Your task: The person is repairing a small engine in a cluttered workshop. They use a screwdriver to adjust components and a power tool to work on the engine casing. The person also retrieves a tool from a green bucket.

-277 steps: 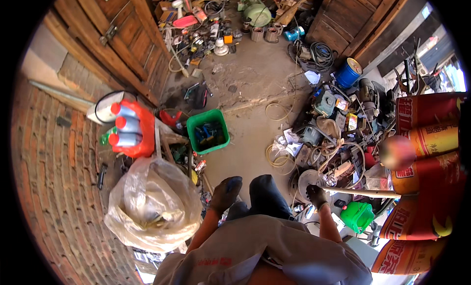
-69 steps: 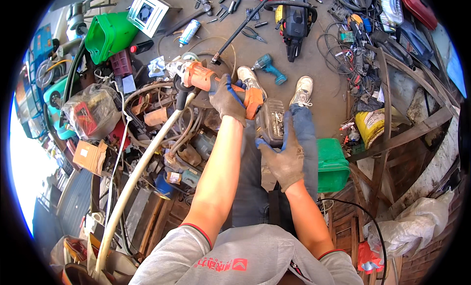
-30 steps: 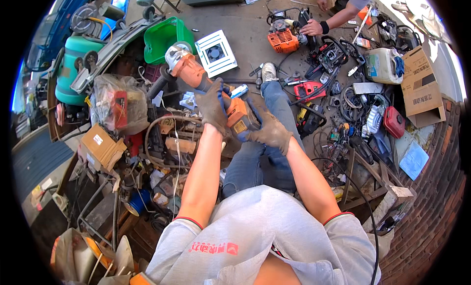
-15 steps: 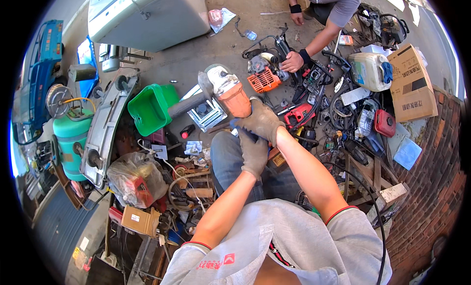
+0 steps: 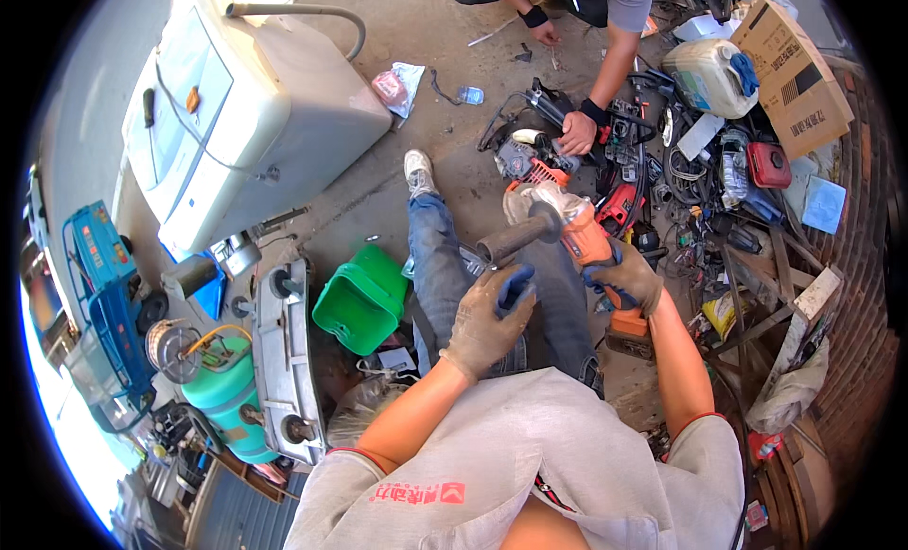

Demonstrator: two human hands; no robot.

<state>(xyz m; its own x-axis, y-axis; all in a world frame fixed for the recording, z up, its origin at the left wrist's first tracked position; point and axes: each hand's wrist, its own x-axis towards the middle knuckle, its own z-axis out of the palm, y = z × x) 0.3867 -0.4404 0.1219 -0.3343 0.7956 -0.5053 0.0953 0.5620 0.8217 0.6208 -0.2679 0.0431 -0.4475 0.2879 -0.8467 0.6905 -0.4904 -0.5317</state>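
An orange cordless angle grinder (image 5: pixel 584 236) is held over my lap, its head pointing away from me. My right hand (image 5: pixel 637 281) is wrapped round its body, in a brown work glove with blue fingertips. Out to the left sticks the grinder's dark side handle (image 5: pixel 515 239). Just below that handle's end is my left hand (image 5: pixel 484 325), gloved alike, its fingers curved and apart with nothing in them. Beyond the grinder head, an orange-and-grey small engine (image 5: pixel 526 160) lies on the ground, partly hidden, with a co-worker's hand (image 5: pixel 577 134) on it.
A green bin (image 5: pixel 363 302) stands left of my legs, beside a metal trolley (image 5: pixel 295 361). Farther left is a large white cabinet (image 5: pixel 312 105). Cables, tools and machine parts crowd the right, with a white jerrycan (image 5: pixel 707 77), a cardboard box (image 5: pixel 796 82) and a wooden frame (image 5: pixel 780 295).
My left hand has come off the grinder and moved to below its side handle. The grinder has shifted right and nearer the engine. My view has turned, and one leg now stretches forward.
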